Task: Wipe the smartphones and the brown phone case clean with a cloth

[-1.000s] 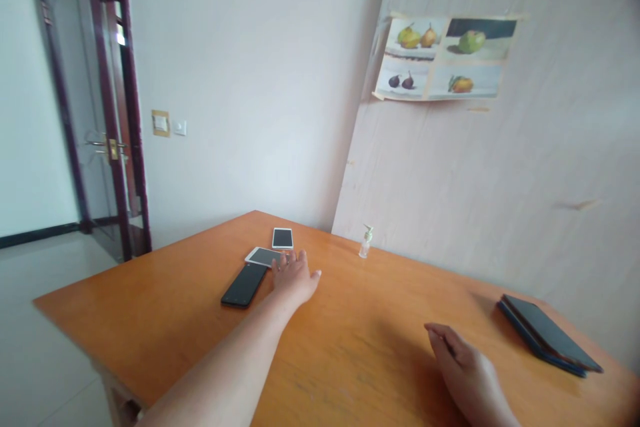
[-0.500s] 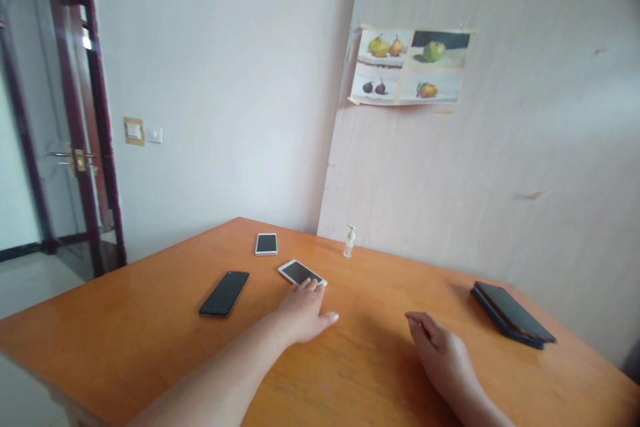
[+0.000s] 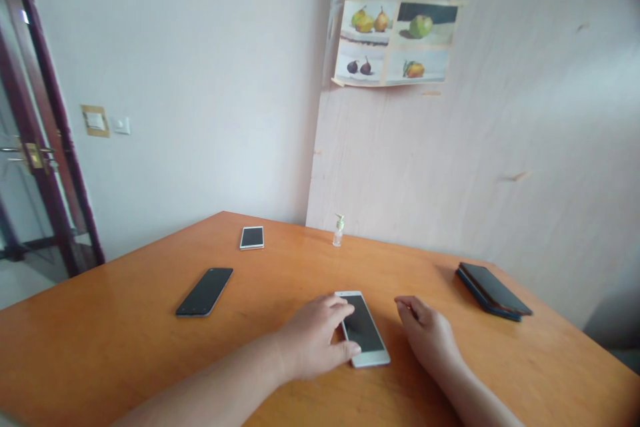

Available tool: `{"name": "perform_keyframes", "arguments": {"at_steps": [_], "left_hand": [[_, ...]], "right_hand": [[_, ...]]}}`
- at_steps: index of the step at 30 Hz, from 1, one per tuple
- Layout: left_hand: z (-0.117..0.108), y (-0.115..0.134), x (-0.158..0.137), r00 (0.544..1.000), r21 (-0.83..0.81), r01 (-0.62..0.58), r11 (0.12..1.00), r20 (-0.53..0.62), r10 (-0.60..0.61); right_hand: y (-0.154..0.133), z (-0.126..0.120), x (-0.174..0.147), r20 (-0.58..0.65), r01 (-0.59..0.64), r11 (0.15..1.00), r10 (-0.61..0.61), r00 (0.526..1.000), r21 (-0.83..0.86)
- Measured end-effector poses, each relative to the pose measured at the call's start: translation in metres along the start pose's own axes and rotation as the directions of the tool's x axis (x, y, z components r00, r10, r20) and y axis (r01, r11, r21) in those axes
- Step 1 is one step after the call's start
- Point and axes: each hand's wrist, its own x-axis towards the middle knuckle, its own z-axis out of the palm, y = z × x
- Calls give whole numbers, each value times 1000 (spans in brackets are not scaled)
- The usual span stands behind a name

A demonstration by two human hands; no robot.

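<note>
Got the left hand [image 3: 313, 340], thumb out, on the left edge of a white phone [image 3: 365, 337], face up on a wooden table [image 3: 285, 267], with the right hand [image 3: 431, 337] curled just beside it. Also got a black phone [image 3: 205, 292] off left, another white phone [image 3: 251, 237] farther back, a pump bottle [image 3: 339, 233], dark flat stuff [image 3: 493, 290] stacked on the right, plus a fruit poster [image 3: 397, 43] above.

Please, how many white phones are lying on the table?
2. One white phone lies partly under the left hand; the other white phone lies near the far corner of the table, left of the bottle. Anything inside the dark stack cannot be seen.
</note>
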Motion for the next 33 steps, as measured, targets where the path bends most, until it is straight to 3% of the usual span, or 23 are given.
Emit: {"name": "perform_keyframes", "arguments": {"at_steps": [3, 9, 14, 18, 25, 33], "left_hand": [[3, -7, 1, 996, 63, 87, 994, 20, -89], [13, -11, 6, 997, 33, 18, 999, 76, -21], [16, -16, 12, 991, -37, 51, 998, -118, -55], [20, -20, 15, 962, -75, 145, 987, -222, -159], [28, -28, 17, 931, -91, 207, 974, -289, -224], [31, -33, 21, 913, -72, 248, 966, -317, -258]], "right_hand": [[-3, -1, -1, 36, 13, 1000, -12, 999, -17], [-1, 0, -1, 106, 23, 999, -20, 994, -29], [5, 2, 3, 114, 21, 999, -16, 993, -42], [5, 2, 4, 105, 23, 999, -19, 994, -40], [5, 7, 8, 110, 18, 1000, -16, 994, -12], [1, 9, 16, 2, -49, 988, 50, 999, 149]]}}
